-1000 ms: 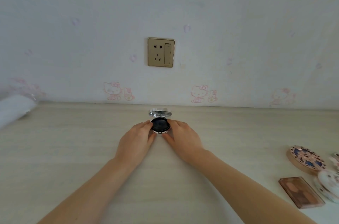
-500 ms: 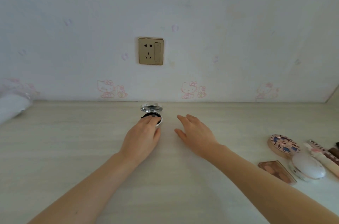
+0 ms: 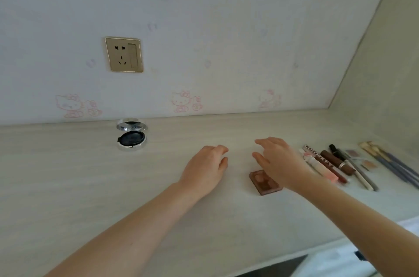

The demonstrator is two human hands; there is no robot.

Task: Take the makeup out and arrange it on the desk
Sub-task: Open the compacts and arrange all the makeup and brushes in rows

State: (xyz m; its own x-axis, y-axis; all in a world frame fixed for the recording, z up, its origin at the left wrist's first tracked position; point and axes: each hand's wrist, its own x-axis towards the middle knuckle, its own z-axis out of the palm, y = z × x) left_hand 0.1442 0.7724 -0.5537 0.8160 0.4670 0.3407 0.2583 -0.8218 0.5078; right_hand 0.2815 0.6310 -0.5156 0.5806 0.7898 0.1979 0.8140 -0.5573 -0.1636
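Left hand (image 3: 205, 169) and right hand (image 3: 277, 163), fingers loose and holding nothing, are over the desk (image 3: 68, 186). The open compact (image 3: 131, 134), dark pan showing, sits near the back edge. A brown palette (image 3: 265, 182) lies beside the right wrist.

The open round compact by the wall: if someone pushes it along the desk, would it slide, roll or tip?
The compact lies flat on its base, so it would probably slide, not roll. Its raised lid may swing shut if pushed there. Its shiny metal finish looks slippery to grip.
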